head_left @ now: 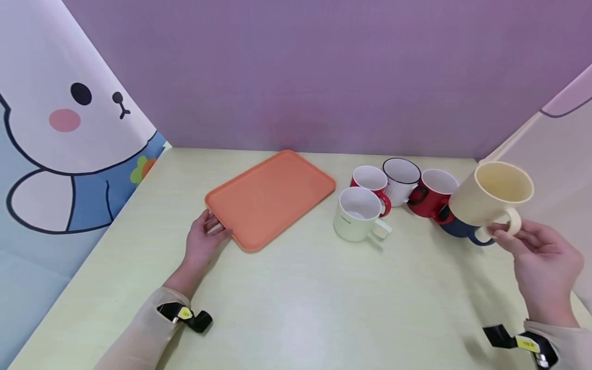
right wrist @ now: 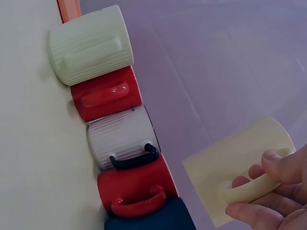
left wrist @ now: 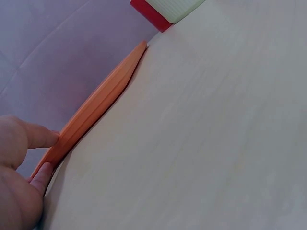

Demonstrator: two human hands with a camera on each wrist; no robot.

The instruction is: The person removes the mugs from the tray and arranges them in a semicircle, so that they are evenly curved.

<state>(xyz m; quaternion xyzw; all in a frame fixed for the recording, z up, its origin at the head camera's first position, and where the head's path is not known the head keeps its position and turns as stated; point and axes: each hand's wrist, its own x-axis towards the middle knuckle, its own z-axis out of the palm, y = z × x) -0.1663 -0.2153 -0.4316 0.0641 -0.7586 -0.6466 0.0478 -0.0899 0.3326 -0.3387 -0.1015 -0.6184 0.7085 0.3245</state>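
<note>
In the head view, my left hand [head_left: 205,240] holds the near-left edge of an orange rectangular tray [head_left: 270,198] lying flat on the table. The left wrist view shows one digit at the top rim of the tray [left wrist: 96,103] and another lower on its side. At the right, my right hand [head_left: 546,257] grips a cream mug [head_left: 483,192] by its handle, raised off the table with the mouth upward. Fingers and thumb wrap that handle in the right wrist view. Behind and below this mug, a dark blue mug [head_left: 455,227] is partly hidden.
A pale green mug [head_left: 353,223] stands right of the tray. Close behind it are a red mug [head_left: 383,198] and a white mug [head_left: 395,192] with a dark rim. Another red mug [head_left: 423,200] stands nearer the dark blue one. A purple wall [head_left: 324,77] borders the table's back.
</note>
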